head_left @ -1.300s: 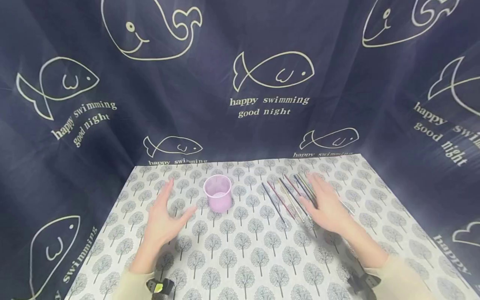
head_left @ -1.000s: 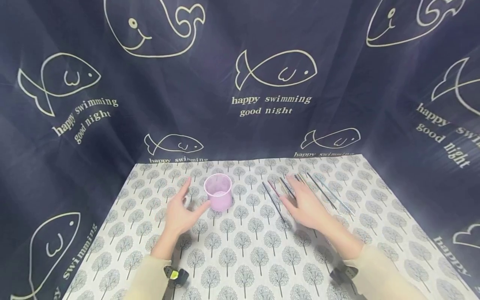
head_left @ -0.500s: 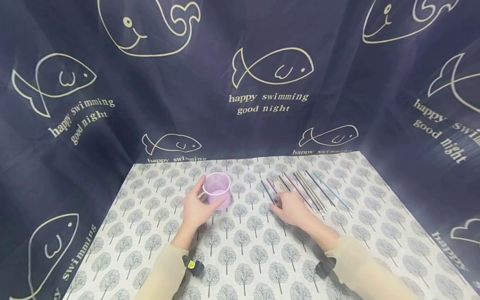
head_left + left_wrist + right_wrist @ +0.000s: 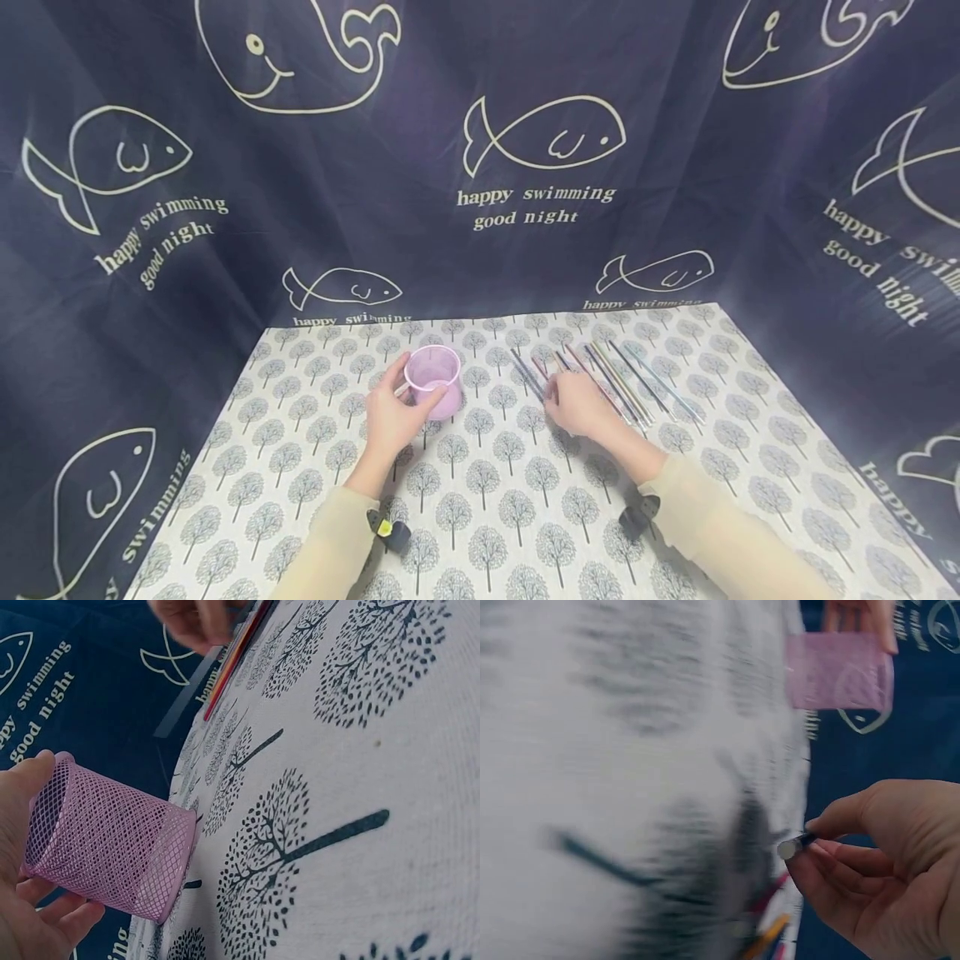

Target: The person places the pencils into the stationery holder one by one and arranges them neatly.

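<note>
My left hand (image 4: 392, 421) grips a pink mesh pen holder (image 4: 442, 407), fingers on its far side and thumb against the near wall. The holder stands upright on the cloth, its mouth up; in the left wrist view its mesh wall (image 4: 112, 832) is plain. Over at the right, my right hand (image 4: 581, 404) pinches a slim dark pencil (image 4: 527, 373) between thumb and fingertips. Its round pale end (image 4: 789, 849) points at the camera in the right wrist view. Several other pencils (image 4: 642, 381) in various colours lie side by side, partly hidden by the right hand.
A white cloth (image 4: 480, 517) printed with grey trees covers the table. Dark blue curtains (image 4: 420, 217) with fish and whale outlines surround it at the back and sides. Each wrist wears a small dark camera (image 4: 396, 536).
My left hand has come rightward and taken hold of the pen holder. The right hand has moved leftward across the pencils and picked at the leftmost one, which has now shifted and lifted.
</note>
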A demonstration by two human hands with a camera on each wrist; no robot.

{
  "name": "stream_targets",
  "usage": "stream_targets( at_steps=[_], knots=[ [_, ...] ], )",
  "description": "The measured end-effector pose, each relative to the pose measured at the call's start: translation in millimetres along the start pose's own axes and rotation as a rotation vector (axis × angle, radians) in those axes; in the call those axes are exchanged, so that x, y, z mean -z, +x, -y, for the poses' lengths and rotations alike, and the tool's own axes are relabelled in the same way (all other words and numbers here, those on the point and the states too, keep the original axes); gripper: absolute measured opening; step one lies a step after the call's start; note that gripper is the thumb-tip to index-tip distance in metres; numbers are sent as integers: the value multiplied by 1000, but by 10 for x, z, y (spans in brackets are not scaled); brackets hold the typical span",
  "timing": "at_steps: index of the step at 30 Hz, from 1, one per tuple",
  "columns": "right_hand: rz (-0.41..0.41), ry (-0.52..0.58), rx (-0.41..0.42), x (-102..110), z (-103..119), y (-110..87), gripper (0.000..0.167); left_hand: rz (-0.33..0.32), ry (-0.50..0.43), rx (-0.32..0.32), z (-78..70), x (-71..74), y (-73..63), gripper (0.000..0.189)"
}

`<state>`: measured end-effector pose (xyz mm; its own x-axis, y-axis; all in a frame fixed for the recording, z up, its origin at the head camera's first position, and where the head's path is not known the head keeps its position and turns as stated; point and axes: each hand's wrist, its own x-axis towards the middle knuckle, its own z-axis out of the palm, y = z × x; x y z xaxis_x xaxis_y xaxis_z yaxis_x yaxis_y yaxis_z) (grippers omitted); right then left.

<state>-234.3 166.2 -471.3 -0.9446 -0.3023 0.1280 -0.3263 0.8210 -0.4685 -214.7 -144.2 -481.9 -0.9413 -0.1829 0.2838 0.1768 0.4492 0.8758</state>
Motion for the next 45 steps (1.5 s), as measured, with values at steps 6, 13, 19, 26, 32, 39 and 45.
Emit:
stream_targets(
  at_steps=[6,13,19,26,32,39,45],
  knots=[
    [-141,11,50,271,201,262,15,13,-69,47,-2,38,17,89],
    [-207,211,81,410,613,512,16,11,-92,31,29,60,-8,87],
    [-263,383,129,368,958,708,13,16,-108,8,17,17,13,86],
    [-216,493,179,179,1298,895,13,11,-121,-11,24,3,37,83],
    [-156,430,250,-40,1423,988,12,10,-122,-11,44,10,27,82],
    [-4,325,243,-215,1474,1071,10,19,-115,-28,48,21,21,83],
    [46,188,233,-344,1506,1116,8,22,-98,-26,51,38,19,81]
  ],
)
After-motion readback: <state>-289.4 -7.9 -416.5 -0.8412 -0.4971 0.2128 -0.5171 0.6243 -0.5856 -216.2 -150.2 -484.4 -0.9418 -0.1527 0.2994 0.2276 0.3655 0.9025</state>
